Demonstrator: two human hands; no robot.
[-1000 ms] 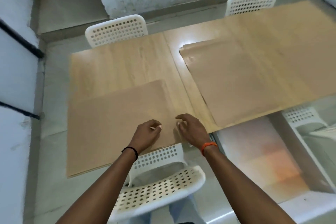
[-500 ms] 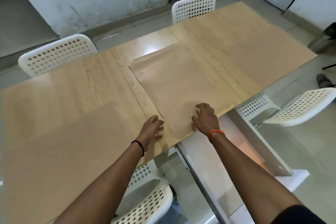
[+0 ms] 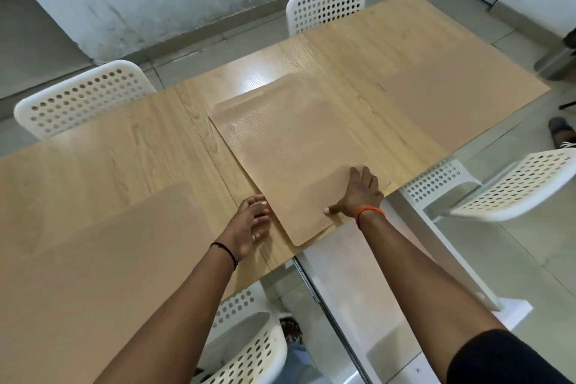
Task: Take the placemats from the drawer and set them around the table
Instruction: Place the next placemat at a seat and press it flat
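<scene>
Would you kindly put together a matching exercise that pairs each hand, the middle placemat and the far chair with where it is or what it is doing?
Things:
1. Left hand
2. Right hand
3. Middle placemat
4. Far chair

Places or states:
A. pushed in at the table's far side
B. flat on the placemat, near its edge
C. lying askew, one corner past the table edge
D. on bare table wood beside the placemat's left edge

Pairs: 1-D, 2-B, 3-C, 4-A
</scene>
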